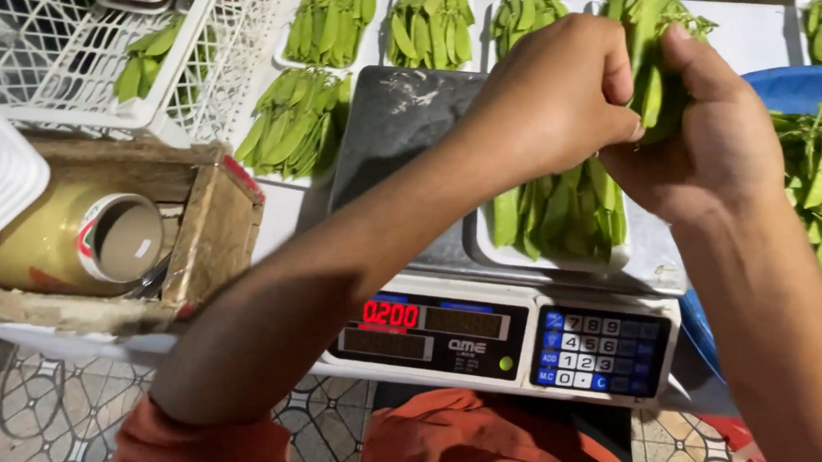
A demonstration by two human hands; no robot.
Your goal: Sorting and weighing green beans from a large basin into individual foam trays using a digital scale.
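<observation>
Both hands meet above the scale: the right hand [708, 129] grips a bunch of snow peas [650, 77], fingers wrapped round it, while the left hand [561, 98] pinches at the same pods. Just below, a white tray [484, 247] of peas rests on the scale [433, 339]. This looks like portioning by weight; adding pods calls for a light drop onto the tray.

Your left hand [552, 94] and right hand [708, 129] meet above the grey electronic weighing scale [407, 131], both closed around a bunch of flat green pea pods [650, 77]. Below them a white foam tray of pods [561, 212] sits on the scale's steel platform. To the left, a worn cardboard box [206, 224] holds a roll of clear film [74, 238].
</observation>
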